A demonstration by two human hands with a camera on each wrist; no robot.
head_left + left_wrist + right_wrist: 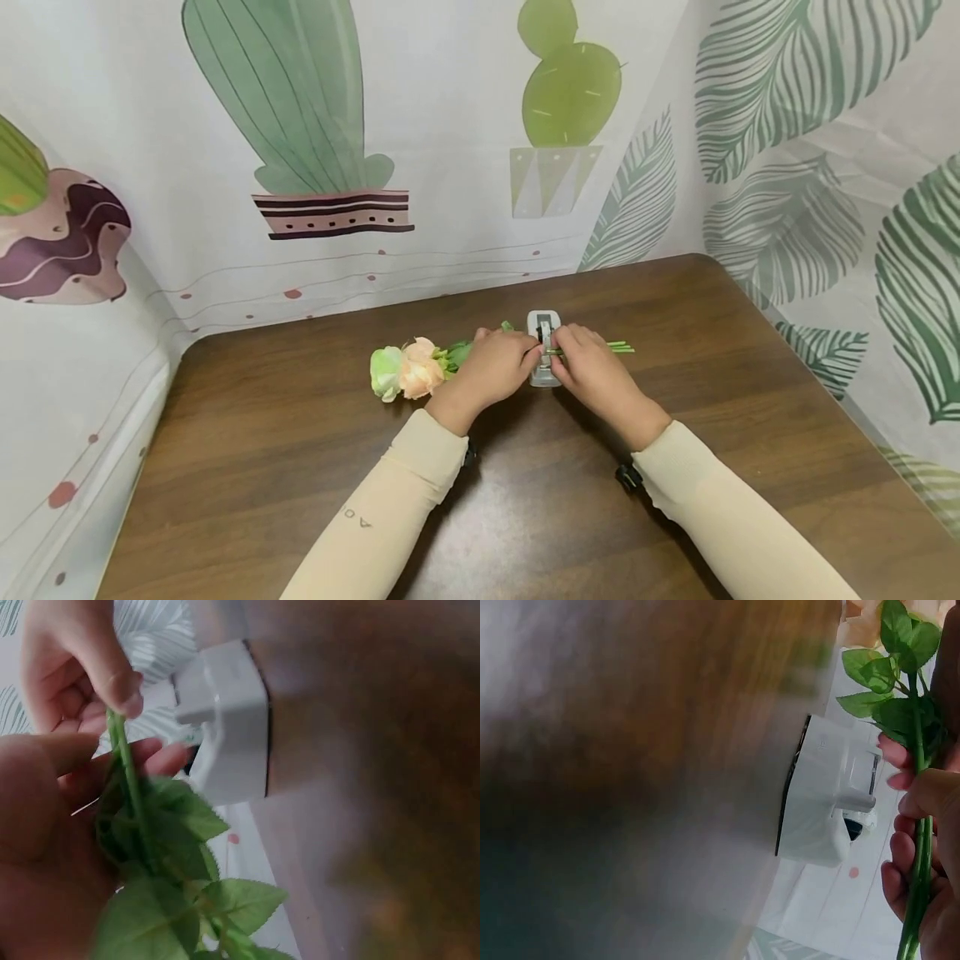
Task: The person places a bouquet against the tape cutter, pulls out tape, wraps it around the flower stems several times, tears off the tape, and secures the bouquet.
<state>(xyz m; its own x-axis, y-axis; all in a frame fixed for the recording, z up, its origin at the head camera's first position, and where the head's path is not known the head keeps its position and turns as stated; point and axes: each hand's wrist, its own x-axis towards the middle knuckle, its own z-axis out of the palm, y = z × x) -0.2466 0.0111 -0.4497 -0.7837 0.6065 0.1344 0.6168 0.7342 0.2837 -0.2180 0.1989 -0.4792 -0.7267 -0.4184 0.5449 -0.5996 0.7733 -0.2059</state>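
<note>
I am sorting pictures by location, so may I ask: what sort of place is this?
Probably an indoor corner arranged for tabletop handwork: a brown table before hangings printed with cacti and leaves, with flowers and what looks like a tape dispenser.

The head view is bright and evenly lit, the printed cloth (pixel 465 108) pale and fairly crisp. Whitish glare sits on the near middle of the bench (pixel 225 458), and soft shadows run along the inner sides of the sleeves (pixel 397 483). Both wrist views are dimmer and hazier. In the left, the leaves (pixel 244 904) look slightly smeared; in the right, the stems (pixel 916 892) are clearer, while the bench dissolves into blur, darkening toward the lower left.
</note>
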